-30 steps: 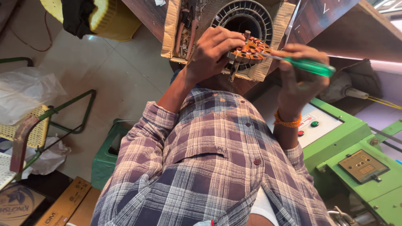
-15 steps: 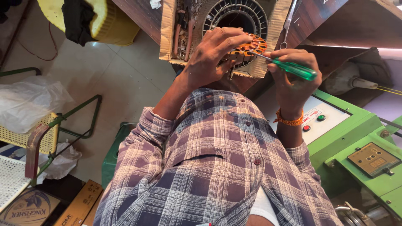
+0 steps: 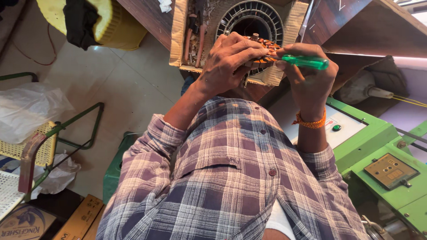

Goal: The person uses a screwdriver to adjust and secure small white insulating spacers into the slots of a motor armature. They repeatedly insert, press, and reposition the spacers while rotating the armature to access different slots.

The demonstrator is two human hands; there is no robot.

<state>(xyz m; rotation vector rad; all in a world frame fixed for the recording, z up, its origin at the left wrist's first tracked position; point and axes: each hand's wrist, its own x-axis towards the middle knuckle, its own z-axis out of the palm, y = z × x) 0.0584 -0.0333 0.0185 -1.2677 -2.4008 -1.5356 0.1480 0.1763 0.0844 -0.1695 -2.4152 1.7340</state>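
While left hand (image 3: pixel 231 60) clamps stator (image 3: pixel 260 49) over box (image 3: pixel 178 35), fingers curled shut, right hand (image 3: pixel 307 73) closed on screwdriver (image 3: pixel 304 61): keep tip shallow, lever gently, avoid nicking copper windings.

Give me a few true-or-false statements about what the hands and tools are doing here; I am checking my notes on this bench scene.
1. The right hand holds a green-handled screwdriver. True.
2. The left hand rests on the copper-wound stator. True.
3. The stator sits inside a blue plastic crate. False: it sits over a cardboard box.
4. An orange band is on the left wrist. False: it is on the right wrist.
5. A green machine with a control panel stands on the person's right. True.
6. The person wears a plain white shirt. False: the shirt is checked, in purple and grey tones.
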